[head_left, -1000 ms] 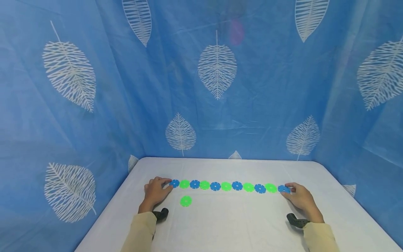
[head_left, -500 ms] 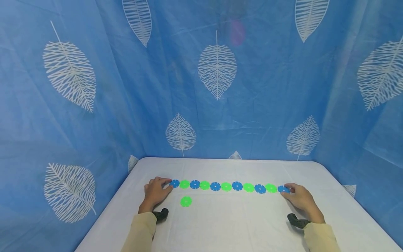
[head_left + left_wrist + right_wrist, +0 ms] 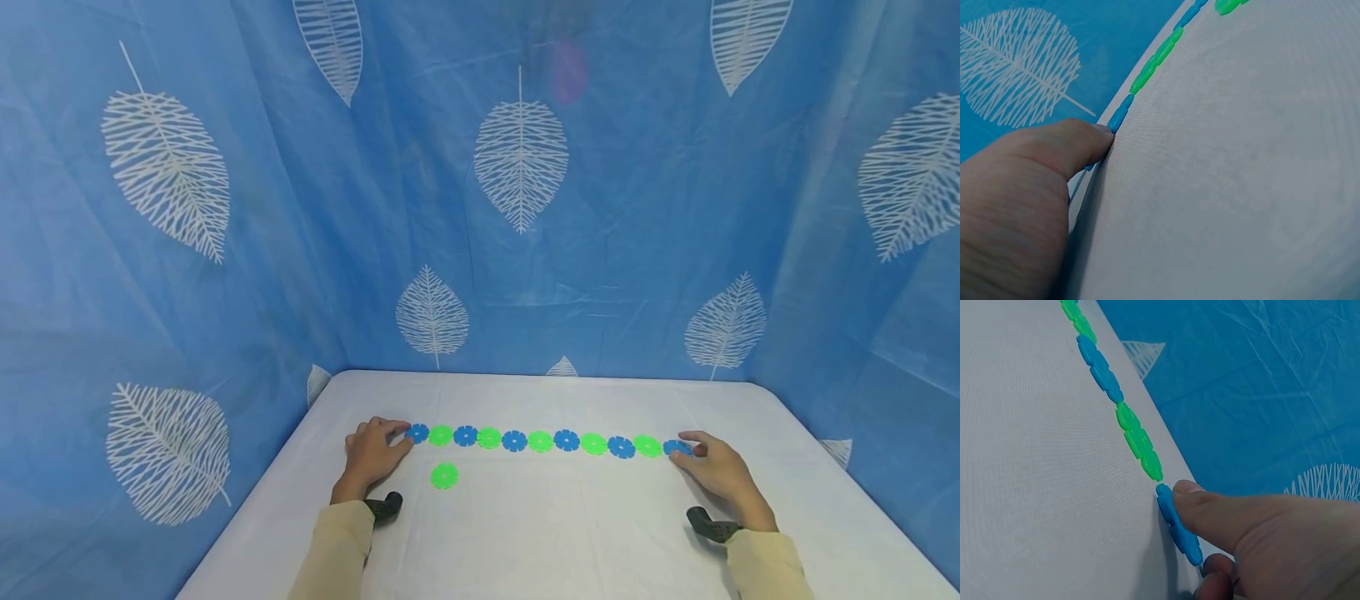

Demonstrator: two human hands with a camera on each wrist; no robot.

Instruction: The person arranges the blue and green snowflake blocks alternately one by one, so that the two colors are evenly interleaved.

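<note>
A row of notched, flower-shaped plastic discs, blue and green in turn, stretches across the table. At its left end my left hand (image 3: 372, 454) pinches a blue disc (image 3: 418, 433) by the edge, thumb near and index finger beyond. The left wrist view shows that thumb (image 3: 1088, 144) at the rim of the blue disc (image 3: 1120, 115). My right hand (image 3: 718, 473) holds the blue disc (image 3: 675, 447) at the right end between thumb and fingers. In the right wrist view this blue disc (image 3: 1175, 525) has a narrow gap to the green disc (image 3: 1139, 442) beside it.
A single green disc (image 3: 444, 476) lies apart, nearer me, below the row's left part. The white table (image 3: 540, 533) backs onto a blue curtain (image 3: 630, 275) with white leaf prints, which also stands at both sides. Black wrist mounts (image 3: 385, 507) sit at both wrists.
The head view has shifted very slightly. Both hands keep their places at the two ends of the row, and the discs lie as before.
</note>
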